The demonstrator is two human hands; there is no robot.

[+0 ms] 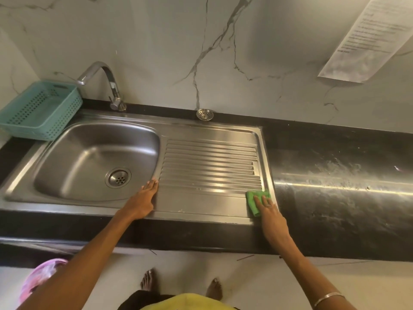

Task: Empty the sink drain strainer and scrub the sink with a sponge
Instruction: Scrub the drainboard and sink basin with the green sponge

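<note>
A steel sink point(67, 139) with a ribbed drainboard point(210, 162) is set into a black counter. Its drain opening point(118, 177) has no strainer in it. The round metal drain strainer point(204, 114) lies on the counter's back ledge against the wall. My right hand point(269, 210) presses flat on a green sponge point(253, 199) at the drainboard's front right corner. My left hand point(146, 198) rests flat, fingers together, on the steel rim between basin and drainboard, holding nothing.
A chrome tap point(105, 83) stands behind the basin. A teal perforated basket point(40, 110) sits at the sink's back left. The black counter point(339, 175) runs right, streaked with residue. A pink tub point(42, 278) is on the floor at left. A paper sheet point(368, 36) hangs on the wall.
</note>
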